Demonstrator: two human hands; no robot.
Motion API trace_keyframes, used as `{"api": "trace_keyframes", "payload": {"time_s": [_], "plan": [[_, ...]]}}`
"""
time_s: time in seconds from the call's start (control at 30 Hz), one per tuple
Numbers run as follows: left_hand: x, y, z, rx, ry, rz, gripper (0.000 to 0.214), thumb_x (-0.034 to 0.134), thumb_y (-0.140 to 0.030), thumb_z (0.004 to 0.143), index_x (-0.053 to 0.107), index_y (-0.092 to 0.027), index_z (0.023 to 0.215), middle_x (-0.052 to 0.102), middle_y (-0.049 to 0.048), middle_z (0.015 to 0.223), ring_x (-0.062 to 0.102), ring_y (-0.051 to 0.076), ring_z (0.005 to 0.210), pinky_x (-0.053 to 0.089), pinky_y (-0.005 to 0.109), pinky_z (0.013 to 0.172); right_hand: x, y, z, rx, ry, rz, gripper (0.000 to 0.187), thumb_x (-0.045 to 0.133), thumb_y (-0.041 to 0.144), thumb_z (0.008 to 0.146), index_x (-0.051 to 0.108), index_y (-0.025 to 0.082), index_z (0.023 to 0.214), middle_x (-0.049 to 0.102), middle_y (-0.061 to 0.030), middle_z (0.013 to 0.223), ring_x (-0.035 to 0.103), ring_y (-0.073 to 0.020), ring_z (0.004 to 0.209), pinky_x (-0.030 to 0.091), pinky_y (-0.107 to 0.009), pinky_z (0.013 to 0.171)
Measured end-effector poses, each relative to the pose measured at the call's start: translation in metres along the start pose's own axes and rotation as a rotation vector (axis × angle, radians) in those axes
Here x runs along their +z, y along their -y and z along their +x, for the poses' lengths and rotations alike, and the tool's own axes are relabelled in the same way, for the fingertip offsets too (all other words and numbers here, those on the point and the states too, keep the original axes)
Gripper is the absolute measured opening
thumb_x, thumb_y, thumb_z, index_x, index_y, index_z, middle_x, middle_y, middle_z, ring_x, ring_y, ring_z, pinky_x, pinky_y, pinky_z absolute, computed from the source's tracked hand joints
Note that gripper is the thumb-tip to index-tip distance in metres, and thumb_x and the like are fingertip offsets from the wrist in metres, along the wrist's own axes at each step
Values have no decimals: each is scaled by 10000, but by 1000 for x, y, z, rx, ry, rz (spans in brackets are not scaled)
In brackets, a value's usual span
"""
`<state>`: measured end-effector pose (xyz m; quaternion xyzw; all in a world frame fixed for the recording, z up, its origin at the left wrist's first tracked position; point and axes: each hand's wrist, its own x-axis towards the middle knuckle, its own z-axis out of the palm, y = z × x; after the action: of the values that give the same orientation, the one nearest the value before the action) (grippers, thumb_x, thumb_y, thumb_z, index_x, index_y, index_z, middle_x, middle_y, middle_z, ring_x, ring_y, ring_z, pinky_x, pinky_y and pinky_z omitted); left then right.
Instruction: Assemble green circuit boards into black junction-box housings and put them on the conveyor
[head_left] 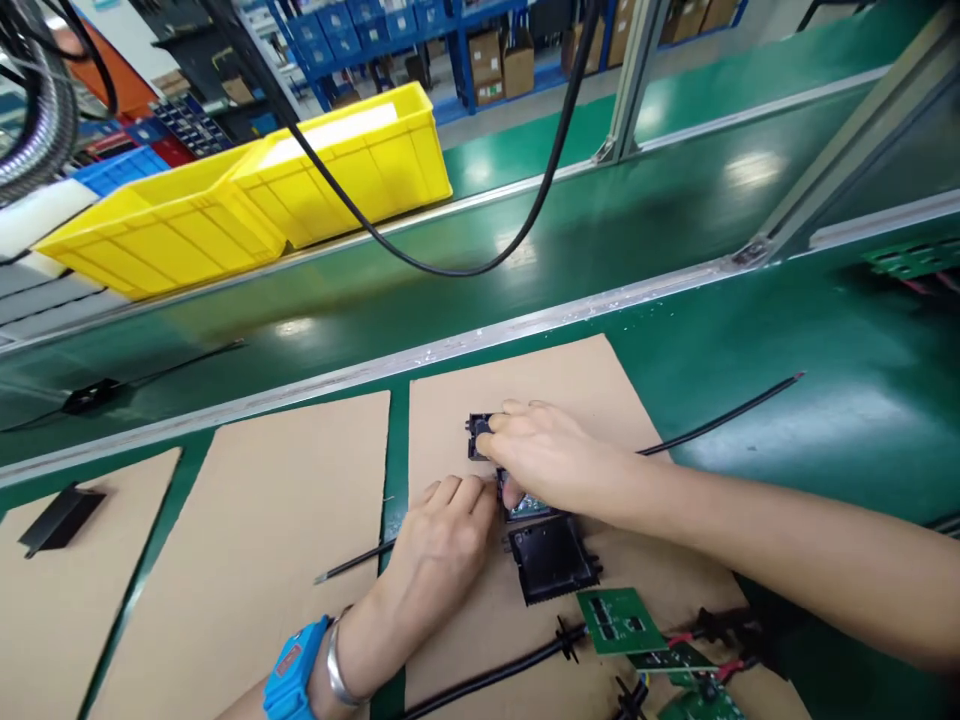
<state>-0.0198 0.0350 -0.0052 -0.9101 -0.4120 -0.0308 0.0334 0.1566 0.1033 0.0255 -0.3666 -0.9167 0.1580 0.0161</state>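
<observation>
My left hand (450, 530) is curled, its fingertips hidden at the left side of a black plastic housing with a circuit board (529, 508) inside. A black cable (356, 563) comes out from under this hand. My right hand (544, 450) reaches over the same housing. Its fingers are closed on a small black plastic case piece (477, 437) just beyond, while its thumb is bent down by the board. Nearest to both hands lies an open black case half (553, 560), hollow side up. Another cable length (724, 412) extends to the right behind my right wrist.
Everything rests on a cardboard sheet (457, 400) on a green bench. Green circuit boards (621, 620) with cables lie near the front. More cardboard (300, 500) is at left, with a black case (64, 518). Yellow bins (360, 165) stand behind; a black cable (465, 272) hangs across.
</observation>
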Motion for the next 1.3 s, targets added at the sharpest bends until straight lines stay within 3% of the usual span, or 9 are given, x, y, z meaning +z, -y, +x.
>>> {"api": "trace_keyframes", "payload": {"time_s": [0.1, 0.23, 0.3, 0.43, 0.7, 0.87, 1.0, 1.2, 1.3], "plan": [[-14, 1, 6, -38, 22, -106, 190, 444, -80, 901, 598, -148, 988, 610, 81, 905, 548, 220, 813, 500, 371, 738, -3, -13, -32, -50, -153, 88, 285, 789, 385, 762, 658, 167, 889, 618, -59, 904, 546, -231, 925, 435, -345, 796], [-26, 2, 17, 204, 96, -337, 272, 451, -79, 869, 586, -145, 1096, 620, 97, 1115, 555, 238, 1011, 462, 393, 906, -4, -22, -64, 9, -188, 116, 403, 783, 459, 749, 668, 151, 982, 586, -72, 918, 521, -245, 927, 452, -370, 821], [-28, 3, 24, 295, 156, -419, 323, 472, -107, 864, 572, -151, 1168, 605, 93, 1224, 535, 240, 1119, 415, 397, 990, -1, -23, -66, 12, -127, 94, 431, 820, 453, 702, 680, 144, 967, 583, -81, 922, 513, -260, 934, 460, -380, 818], [-27, 10, 33, 318, 213, -480, 400, 503, -139, 880, 546, -196, 1273, 612, 57, 1290, 512, 231, 1201, 375, 401, 1031, 4, -25, -60, 20, -86, 75, 360, 832, 402, 702, 677, 149, 905, 592, -71, 900, 512, -252, 927, 458, -364, 808], [-10, 21, 26, 334, 152, -520, 286, 446, -170, 945, 646, -163, 1149, 635, 40, 1275, 487, 222, 1243, 365, 380, 1099, -1, -24, -52, 57, -59, 84, 316, 867, 376, 659, 639, 194, 778, 647, -15, 847, 552, -240, 887, 438, -366, 766], [1, 21, 23, 317, 103, -531, 266, 451, -134, 934, 649, -170, 1108, 632, 21, 1276, 518, 211, 1180, 437, 355, 1037, 0, -41, -76, 40, -104, 209, 500, 785, 456, 753, 609, 190, 1138, 634, -75, 1103, 568, -257, 1026, 449, -373, 889], [3, 17, 21, 311, 99, -491, 240, 490, -80, 871, 628, -169, 1047, 598, 17, 1319, 530, 213, 1127, 449, 351, 1003, 3, -52, -94, 114, -106, 249, 182, 517, 280, 951, 606, 165, 1061, 649, -84, 997, 608, -222, 899, 475, -339, 781], [-3, 10, 24, 311, 122, -378, 213, 478, -43, 813, 570, -161, 964, 615, 78, 1199, 558, 227, 956, 483, 367, 893, 16, -37, -84, -37, -123, 298, 240, 374, 70, 913, 594, 163, 932, 599, -67, 871, 560, -176, 785, 445, -277, 684], [-3, 7, 23, 330, 105, -336, 237, 452, -28, 830, 555, -155, 1001, 600, 99, 1202, 557, 229, 968, 472, 386, 935, 20, -35, -80, -50, -85, 203, 316, 347, -12, 859, 597, 163, 942, 596, -68, 907, 547, -172, 818, 419, -269, 675]]}}
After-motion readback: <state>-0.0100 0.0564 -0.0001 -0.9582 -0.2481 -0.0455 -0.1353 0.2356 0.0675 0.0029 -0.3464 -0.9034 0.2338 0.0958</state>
